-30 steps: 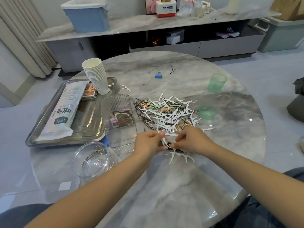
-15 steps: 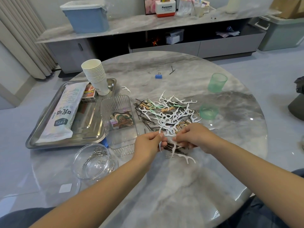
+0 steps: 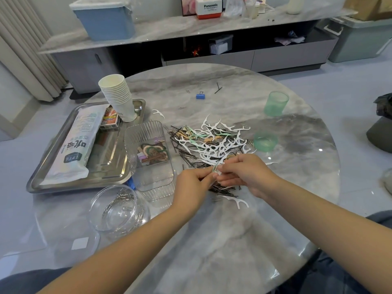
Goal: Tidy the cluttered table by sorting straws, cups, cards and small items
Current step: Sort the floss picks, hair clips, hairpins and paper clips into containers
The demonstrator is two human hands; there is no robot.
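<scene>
My left hand [image 3: 194,183] and right hand [image 3: 247,174] meet at frame centre, both grips pinching one small pale item [image 3: 216,169] above the tabletop [image 3: 212,240], just below the pile [image 3: 214,143].

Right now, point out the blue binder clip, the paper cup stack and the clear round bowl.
blue binder clip [image 3: 200,96], head view, on its blue body.
paper cup stack [image 3: 118,96], head view, on the stacked rims.
clear round bowl [image 3: 135,219], head view, on its right wall.

Blue lidded bin [image 3: 105,20] at eleven o'clock, Panasonic box [image 3: 209,7] at twelve, grey-green storage tub [image 3: 360,38] at two, curtain [image 3: 25,47] at ten.
</scene>
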